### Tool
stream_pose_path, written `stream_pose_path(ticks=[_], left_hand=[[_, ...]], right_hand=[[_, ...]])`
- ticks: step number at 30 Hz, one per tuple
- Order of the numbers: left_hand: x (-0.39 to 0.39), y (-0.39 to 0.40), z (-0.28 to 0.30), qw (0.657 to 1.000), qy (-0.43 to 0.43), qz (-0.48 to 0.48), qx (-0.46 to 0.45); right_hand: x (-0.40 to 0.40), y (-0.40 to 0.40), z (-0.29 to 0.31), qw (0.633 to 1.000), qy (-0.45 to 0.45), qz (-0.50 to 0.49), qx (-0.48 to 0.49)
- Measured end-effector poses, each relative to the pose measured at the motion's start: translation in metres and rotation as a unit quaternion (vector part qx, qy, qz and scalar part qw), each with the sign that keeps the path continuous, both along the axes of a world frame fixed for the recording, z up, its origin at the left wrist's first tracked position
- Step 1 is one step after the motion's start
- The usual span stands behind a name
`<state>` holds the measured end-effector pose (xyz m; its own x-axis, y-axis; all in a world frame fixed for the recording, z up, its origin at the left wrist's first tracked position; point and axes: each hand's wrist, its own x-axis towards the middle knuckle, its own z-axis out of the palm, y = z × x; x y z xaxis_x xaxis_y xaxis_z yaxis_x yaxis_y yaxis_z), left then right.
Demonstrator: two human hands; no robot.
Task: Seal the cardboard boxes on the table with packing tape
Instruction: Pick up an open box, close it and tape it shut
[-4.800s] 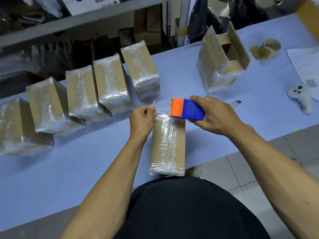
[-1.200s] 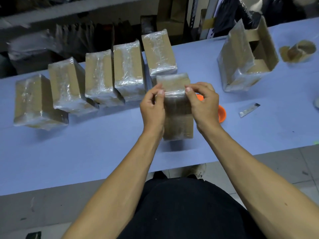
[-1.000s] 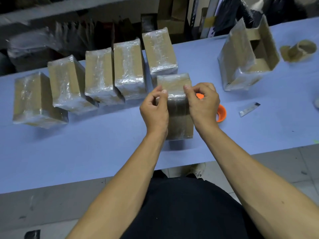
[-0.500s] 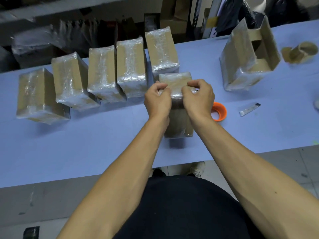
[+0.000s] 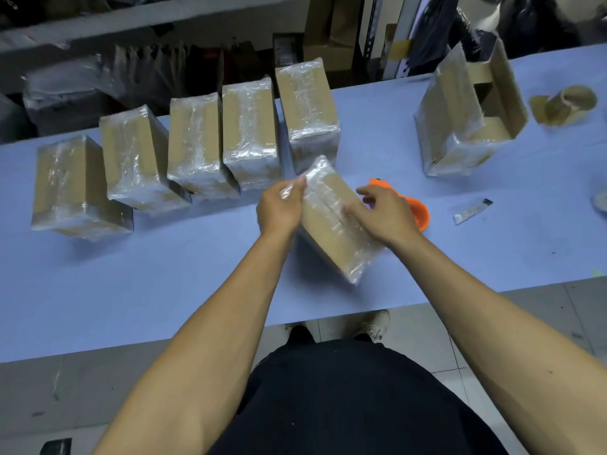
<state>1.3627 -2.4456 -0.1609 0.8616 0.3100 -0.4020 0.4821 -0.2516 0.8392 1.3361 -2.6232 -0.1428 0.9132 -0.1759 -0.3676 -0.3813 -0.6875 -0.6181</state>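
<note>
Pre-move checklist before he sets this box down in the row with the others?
1. Box held: ok, left hand grips its far corner, right hand rests on top.
2. Tape smoothed flat: cannot tell, film glare.
3. Space at right end of the taped row: ok, bare table there.
4. Tape dispenser within reach: ok, just behind the right hand.
5. Open box sealed: not ok, flaps open.

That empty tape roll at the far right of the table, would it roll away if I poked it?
Probably. The empty tape roll looks like a bare cardboard ring lying on its side, so its round wall touches the table and a poke could set it rolling. It is likely very light. Tape scraps beside it might stop it.
</note>
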Motion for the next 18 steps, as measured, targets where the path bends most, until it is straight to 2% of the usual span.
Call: stream_pose_path(ticks=[1,3,5,7,9,11,13,15,18], left_hand=[[-0.003,0.003,-0.006,0.999,0.021,0.049,-0.001],[-0.012,0.010,-0.018,0.993,0.048,0.105,0.005],[-0.018,0.019,-0.024,0.995,0.054,0.085,0.023],[-0.013,0.028,-0.024,0.997,0.052,0.036,0.042],[-0.004,0.037,-0.023,0.997,0.049,-0.034,0.038],[0.001,0.041,-0.019,0.995,0.054,-0.089,-0.003],[0.001,0.044,-0.019,0.995,0.056,-0.076,-0.032],[-0.004,0.044,-0.020,0.997,0.049,-0.044,-0.026],[-0.020,0.046,-0.024,0.997,0.076,-0.012,0.003]], right_hand=[[-0.008,-0.002,-0.010,0.999,0.025,0.002,-0.020],[-0.021,-0.002,-0.023,0.998,0.046,-0.050,0.004],[-0.028,0.002,-0.029,0.993,0.031,-0.110,0.035],[-0.027,0.003,-0.032,0.991,-0.003,-0.130,0.033],[-0.020,0.002,-0.031,0.994,-0.025,-0.100,0.031],[-0.010,0.000,-0.027,0.998,-0.030,-0.048,0.040],[-0.003,0.002,-0.024,0.997,-0.026,-0.033,0.063],[-0.003,0.003,-0.024,0.993,-0.028,-0.086,0.079],[-0.011,0.003,-0.029,0.987,-0.058,-0.143,0.052]])
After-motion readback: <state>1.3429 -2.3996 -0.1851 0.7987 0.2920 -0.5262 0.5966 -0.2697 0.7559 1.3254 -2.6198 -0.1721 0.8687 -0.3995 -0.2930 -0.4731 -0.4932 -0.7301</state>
